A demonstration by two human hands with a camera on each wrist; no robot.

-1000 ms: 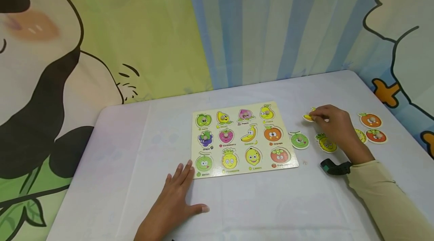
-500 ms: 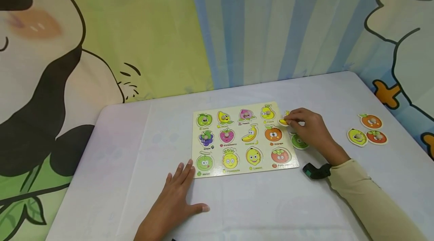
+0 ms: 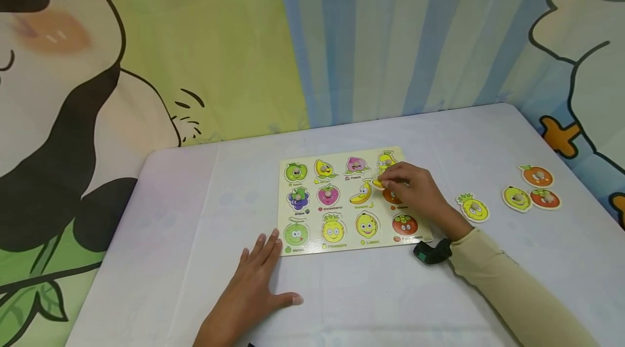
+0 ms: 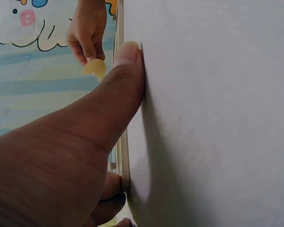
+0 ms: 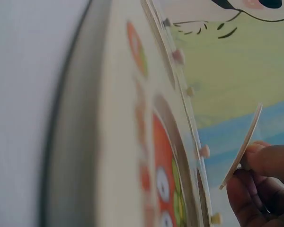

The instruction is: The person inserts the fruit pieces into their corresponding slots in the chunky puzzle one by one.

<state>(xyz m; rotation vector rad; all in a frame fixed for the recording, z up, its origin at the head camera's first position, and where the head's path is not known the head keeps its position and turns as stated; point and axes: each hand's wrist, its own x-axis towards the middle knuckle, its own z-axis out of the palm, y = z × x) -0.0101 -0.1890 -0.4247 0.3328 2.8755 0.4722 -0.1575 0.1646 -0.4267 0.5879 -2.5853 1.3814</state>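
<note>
My right hand [image 3: 415, 190] pinches a banana puzzle piece [image 3: 377, 184] between thumb and fingers. It hovers over the right part of the fruit puzzle board [image 3: 313, 218], beside the printed banana spot [image 3: 361, 193]. In the right wrist view, the banana piece [image 5: 241, 149] is seen edge-on, apart from the board. My left hand [image 3: 249, 282] lies with spread fingers at the board's lower left corner, fingertips touching it. In the left wrist view, its thumb [image 4: 123, 80] rests on the table. The right hand partly covers the orange spot.
Pineapple [image 3: 472, 208], lemon [image 3: 516, 199], red persimmon [image 3: 545, 199] and orange [image 3: 537, 176] pieces lie on the white table right of the board. Several knobbed pieces, such as grapes [image 3: 298, 198] and strawberry [image 3: 327, 194], sit in the board. A cartoon-print cloth [image 3: 234, 54] stands behind.
The right hand has carried the banana piece leftward from the table's right side to above the board. It now covers where the melon piece lay. The left hand has stayed in place.
</note>
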